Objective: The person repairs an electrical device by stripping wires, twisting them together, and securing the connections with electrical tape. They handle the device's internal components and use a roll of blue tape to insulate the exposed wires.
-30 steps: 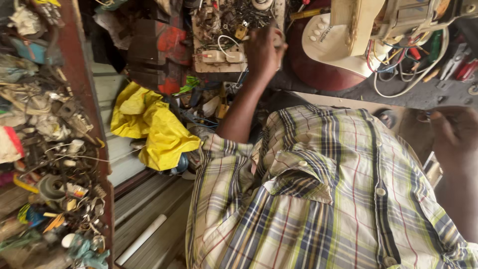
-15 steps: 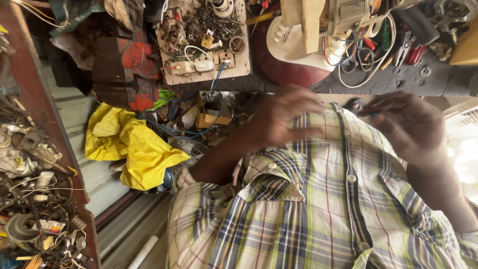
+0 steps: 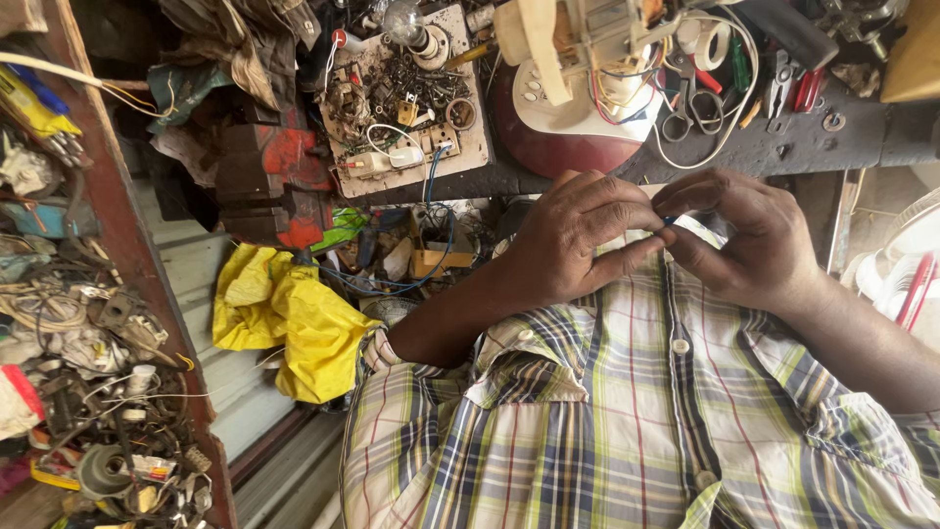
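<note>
Plaid shirt [image 3: 607, 431] fills the lower right of the frame. Dark cluttered table [image 3: 783, 147] runs along the top, carrying a maroon and cream appliance base [image 3: 568, 127] and a white board of small parts [image 3: 411, 98]. Yellow cloth [image 3: 294, 323] lies left of centre. Centre right, left hand [image 3: 578, 245] and right hand [image 3: 754, 240] meet, fingertips pinched closed on a small blue wire [image 3: 669, 221] between them, just above the shirt.

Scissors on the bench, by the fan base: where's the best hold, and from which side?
Take the scissors by the two finger loops, which lie toward the bench edge nearest the hands, so come from that side. The blades seem to point away, under the white wire and loose leads; probably pull straight back to clear them. Both hands are now pinching a small blue piece.
</note>
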